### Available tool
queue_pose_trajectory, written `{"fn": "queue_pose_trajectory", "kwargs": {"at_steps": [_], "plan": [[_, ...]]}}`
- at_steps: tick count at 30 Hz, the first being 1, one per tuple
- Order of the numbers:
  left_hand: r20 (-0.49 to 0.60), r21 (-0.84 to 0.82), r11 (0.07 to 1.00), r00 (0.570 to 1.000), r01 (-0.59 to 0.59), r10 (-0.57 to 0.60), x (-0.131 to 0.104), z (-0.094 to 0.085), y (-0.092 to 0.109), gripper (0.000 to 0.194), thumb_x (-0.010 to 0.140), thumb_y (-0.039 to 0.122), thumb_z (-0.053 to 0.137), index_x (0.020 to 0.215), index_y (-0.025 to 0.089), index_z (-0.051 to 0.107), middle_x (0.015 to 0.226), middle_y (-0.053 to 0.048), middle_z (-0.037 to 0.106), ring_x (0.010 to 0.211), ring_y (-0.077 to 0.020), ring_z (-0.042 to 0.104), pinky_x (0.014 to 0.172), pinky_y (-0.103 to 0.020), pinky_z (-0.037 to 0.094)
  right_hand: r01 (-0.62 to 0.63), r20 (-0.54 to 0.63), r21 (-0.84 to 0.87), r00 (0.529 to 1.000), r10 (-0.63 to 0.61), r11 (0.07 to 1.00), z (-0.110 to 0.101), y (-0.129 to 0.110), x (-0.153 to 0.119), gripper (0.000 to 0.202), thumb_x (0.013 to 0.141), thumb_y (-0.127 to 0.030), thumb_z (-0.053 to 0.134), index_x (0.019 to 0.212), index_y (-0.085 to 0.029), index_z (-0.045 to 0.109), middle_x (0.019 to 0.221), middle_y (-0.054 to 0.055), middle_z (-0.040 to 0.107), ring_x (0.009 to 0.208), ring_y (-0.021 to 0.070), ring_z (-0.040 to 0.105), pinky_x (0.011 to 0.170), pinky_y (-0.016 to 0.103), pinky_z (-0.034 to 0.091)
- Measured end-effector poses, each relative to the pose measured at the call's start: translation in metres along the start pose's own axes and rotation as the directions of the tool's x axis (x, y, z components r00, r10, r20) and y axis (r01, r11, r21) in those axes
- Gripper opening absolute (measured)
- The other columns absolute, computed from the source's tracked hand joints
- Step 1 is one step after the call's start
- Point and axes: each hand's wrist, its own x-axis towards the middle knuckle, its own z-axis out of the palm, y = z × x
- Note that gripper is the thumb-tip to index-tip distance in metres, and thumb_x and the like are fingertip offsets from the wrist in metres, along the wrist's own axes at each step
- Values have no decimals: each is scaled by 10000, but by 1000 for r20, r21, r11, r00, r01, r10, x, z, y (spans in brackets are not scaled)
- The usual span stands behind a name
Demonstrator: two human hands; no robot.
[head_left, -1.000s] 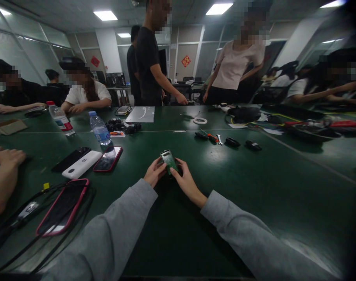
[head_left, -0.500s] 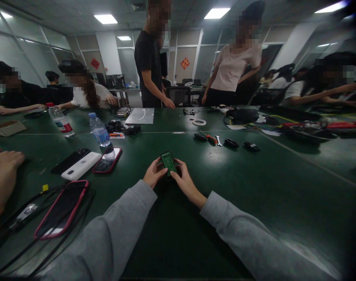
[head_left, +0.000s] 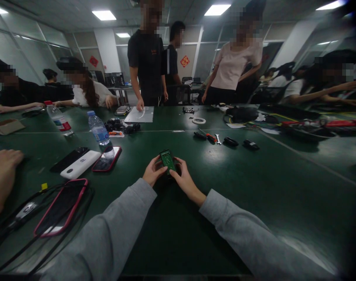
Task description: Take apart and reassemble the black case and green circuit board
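In front of me, over the dark green table point(head_left: 254, 203), a small dark-framed phone point(head_left: 167, 159) is held slightly tilted, its face green with pale specks too small to read. My left hand point(head_left: 154, 171) grips its left side, thumb on the lower face. From the right side my right hand point(head_left: 182, 175) grips it too, with that thumb also on the lower face. The fingers behind the phone are partly hidden.
To the left lie a white power bank point(head_left: 81, 164), a red-edged phone point(head_left: 106, 159), a pink-cased phone point(head_left: 61, 208) and black cables. Two water bottles point(head_left: 98, 128) stand behind. Ahead are a screwdriver point(head_left: 210, 137), a wrench point(head_left: 218, 139) and a tape roll point(head_left: 198, 121). Several people surround the table.
My hands and the phone stay nearly still. Across the table, the person in black has shifted left and now reaches to the white cable on the grey sheet. Another person shows behind.
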Motion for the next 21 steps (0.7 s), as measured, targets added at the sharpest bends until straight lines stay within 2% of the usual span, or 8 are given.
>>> {"fn": "queue_pose_trajectory", "kwargs": {"at_steps": [11,21], "plan": [[-14,25,999,999,-36,36,2,-3,-2,673,552,120,780,1159,206,503,1108,-92,584,961,-205,590,923,-429,425,-10,16,15,1000,10,1000,-1,0,-1,570,787,-307,571,1272,-209,289,1153,79,473,1076,192,493,934,365,425],[66,32,991,989,-132,130,5,-8,-8,685,539,121,782,1163,199,511,1120,-100,586,977,-210,587,931,-443,409,-22,11,58,1000,21,998,1,0,1,624,760,-324,608,1277,-213,276,1185,85,463,1111,201,472,967,389,404]]}}
